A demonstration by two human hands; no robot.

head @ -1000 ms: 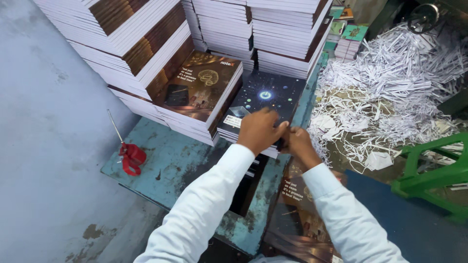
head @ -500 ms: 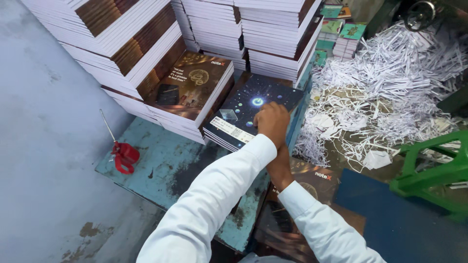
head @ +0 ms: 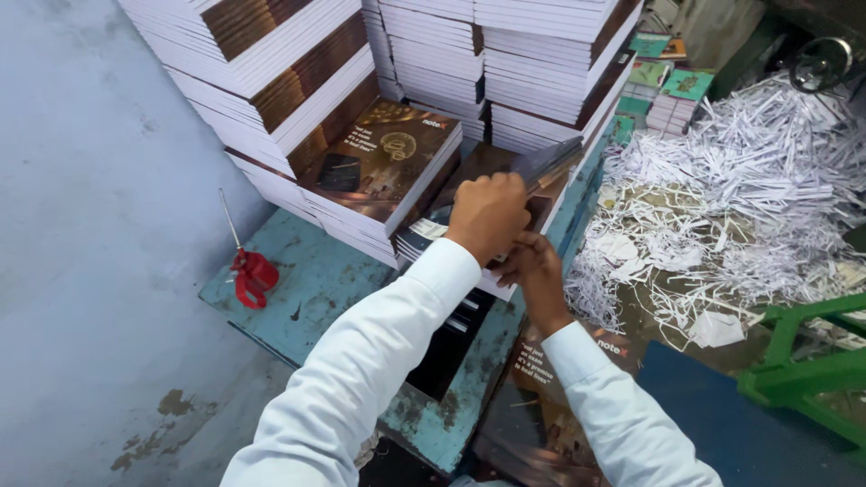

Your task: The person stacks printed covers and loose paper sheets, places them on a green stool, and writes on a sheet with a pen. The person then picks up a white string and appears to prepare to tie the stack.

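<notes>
My left hand (head: 487, 215) and my right hand (head: 534, 275) are together, both gripping a batch of brown-covered notebooks (head: 532, 176). The batch is blurred and lies tilted over a low pile of notebooks (head: 426, 236) on the teal table (head: 307, 280). Just left of my hands is another low pile topped by a brown cover with a gold emblem (head: 383, 158). Both arms wear white sleeves. A further brown-covered pile (head: 541, 406) lies below my right forearm.
Tall stacks of notebooks (head: 532, 63) line the back of the table. A red oil can with a long spout (head: 253, 275) stands at the table's left edge. White paper trimmings (head: 731, 198) heap on the right, beside a green metal frame (head: 812, 370).
The dark blue cover seen on the low pile earlier is now covered by a brown-covered batch that my hands have brought onto it. The view has shifted slightly.
</notes>
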